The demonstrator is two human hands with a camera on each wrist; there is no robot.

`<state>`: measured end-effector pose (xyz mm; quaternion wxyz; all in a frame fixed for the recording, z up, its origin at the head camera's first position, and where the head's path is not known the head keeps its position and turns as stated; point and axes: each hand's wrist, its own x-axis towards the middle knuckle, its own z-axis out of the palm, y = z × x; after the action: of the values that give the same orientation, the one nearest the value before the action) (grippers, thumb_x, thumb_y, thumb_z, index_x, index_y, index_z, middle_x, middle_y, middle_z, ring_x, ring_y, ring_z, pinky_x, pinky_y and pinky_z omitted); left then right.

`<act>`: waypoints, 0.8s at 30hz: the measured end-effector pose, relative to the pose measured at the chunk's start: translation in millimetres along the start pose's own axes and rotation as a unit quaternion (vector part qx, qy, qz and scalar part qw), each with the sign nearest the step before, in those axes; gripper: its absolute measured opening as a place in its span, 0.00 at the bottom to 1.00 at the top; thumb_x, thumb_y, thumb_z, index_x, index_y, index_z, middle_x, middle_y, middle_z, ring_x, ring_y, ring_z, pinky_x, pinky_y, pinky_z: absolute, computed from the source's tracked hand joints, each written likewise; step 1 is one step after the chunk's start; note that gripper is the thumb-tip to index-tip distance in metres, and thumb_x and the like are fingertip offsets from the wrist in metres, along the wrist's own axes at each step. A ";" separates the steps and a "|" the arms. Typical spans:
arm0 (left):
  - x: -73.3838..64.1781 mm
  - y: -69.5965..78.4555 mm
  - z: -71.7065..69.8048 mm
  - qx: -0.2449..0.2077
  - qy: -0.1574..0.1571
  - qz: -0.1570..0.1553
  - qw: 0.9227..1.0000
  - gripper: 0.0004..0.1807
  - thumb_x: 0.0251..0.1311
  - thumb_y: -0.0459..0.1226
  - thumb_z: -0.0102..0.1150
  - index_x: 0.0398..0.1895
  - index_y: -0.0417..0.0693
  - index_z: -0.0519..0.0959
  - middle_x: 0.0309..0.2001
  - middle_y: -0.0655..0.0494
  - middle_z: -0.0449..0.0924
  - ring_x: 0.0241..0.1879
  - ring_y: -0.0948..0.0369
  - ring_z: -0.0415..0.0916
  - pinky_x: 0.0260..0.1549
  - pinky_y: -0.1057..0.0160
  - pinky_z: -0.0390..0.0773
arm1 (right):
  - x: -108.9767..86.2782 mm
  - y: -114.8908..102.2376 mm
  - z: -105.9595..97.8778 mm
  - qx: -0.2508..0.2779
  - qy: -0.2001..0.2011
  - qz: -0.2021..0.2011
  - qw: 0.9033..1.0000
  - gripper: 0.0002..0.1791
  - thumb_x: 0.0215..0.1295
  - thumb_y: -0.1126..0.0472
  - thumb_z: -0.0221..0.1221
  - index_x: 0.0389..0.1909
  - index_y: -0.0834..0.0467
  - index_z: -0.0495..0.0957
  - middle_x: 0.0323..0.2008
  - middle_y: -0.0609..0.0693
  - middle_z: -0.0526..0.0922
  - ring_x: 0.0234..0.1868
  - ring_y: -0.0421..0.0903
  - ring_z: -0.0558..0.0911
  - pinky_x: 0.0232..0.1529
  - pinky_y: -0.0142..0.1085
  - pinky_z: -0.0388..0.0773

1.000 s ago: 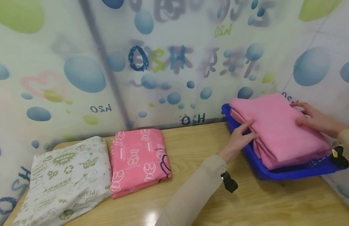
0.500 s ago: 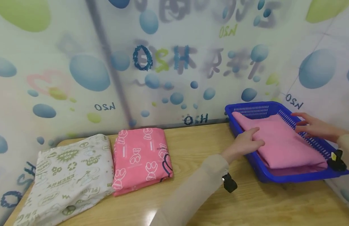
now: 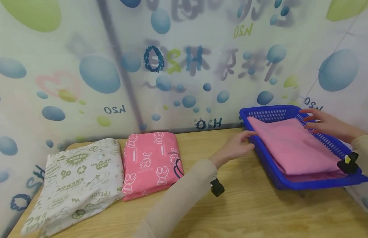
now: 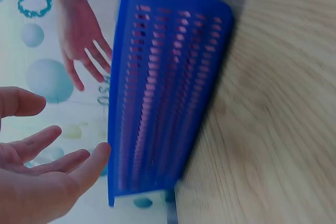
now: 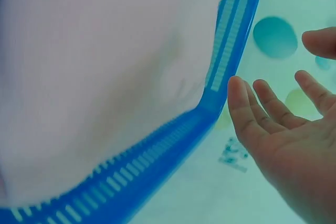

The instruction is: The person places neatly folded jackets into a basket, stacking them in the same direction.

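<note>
A folded pink cloth [image 3: 294,145] lies inside a blue plastic basket [image 3: 268,167] at the right of the table. In the head view my left hand [image 3: 235,147] hovers at the basket's left side, its fingertips close to the rim. Whether they touch it I cannot tell. My right hand [image 3: 329,124] is over the opposite rim, fingers spread and relaxed. Neither hand holds anything. The left wrist view has the loosely bent left fingers [image 4: 89,169] beside the slotted basket wall [image 4: 157,93]. In the right wrist view the right fingers [image 5: 241,108] are near a basket corner.
Left of centre on the wooden table [image 3: 228,201] lies a folded pink bag with white bear outlines [image 3: 151,165]. Beside it is a folded white cloth with green prints [image 3: 79,181]. A curtain with blue dots [image 3: 178,66] hangs behind, and more patterned sheet rises at the right.
The pink cloth has dropped down into the basket, and both hands have let go of it. My left hand has drawn back leftward to the rim. The view has shifted slightly.
</note>
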<state>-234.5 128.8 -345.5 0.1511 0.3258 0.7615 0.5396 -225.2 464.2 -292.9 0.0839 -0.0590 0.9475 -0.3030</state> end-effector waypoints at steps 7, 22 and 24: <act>-16.6 -13.5 -23.8 0.041 -0.002 -0.019 0.999 0.25 0.66 0.34 0.54 0.67 0.47 0.69 0.67 0.50 0.67 0.63 0.51 0.67 0.57 0.63 0.69 | 4.9 -21.1 18.6 0.046 0.007 -0.088 0.995 0.29 0.73 0.65 0.49 0.68 0.68 0.50 0.60 0.76 0.61 0.45 0.19 0.67 0.40 0.25 0.75; -53.1 -31.6 -72.6 0.118 0.015 -0.056 0.991 0.27 0.66 0.34 0.52 0.70 0.49 0.65 0.69 0.51 0.64 0.64 0.48 0.66 0.58 0.55 0.69 | 20.6 -86.1 57.6 0.065 -0.030 -0.132 0.989 0.25 0.73 0.68 0.48 0.69 0.64 0.56 0.61 0.70 0.67 0.52 0.46 0.78 0.43 0.35 0.79; -58.3 -33.4 -78.6 0.123 0.020 -0.061 0.990 0.27 0.66 0.34 0.52 0.69 0.49 0.65 0.69 0.50 0.64 0.63 0.48 0.66 0.58 0.55 0.70 | 23.2 -94.7 63.4 0.066 -0.036 -0.139 0.987 0.26 0.74 0.68 0.48 0.69 0.64 0.56 0.62 0.69 0.66 0.54 0.53 0.76 0.43 0.36 0.79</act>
<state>-248.1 26.6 -354.1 0.1274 0.2839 0.8434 0.4380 -229.8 348.0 -291.4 0.0784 -0.1953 0.9042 -0.3716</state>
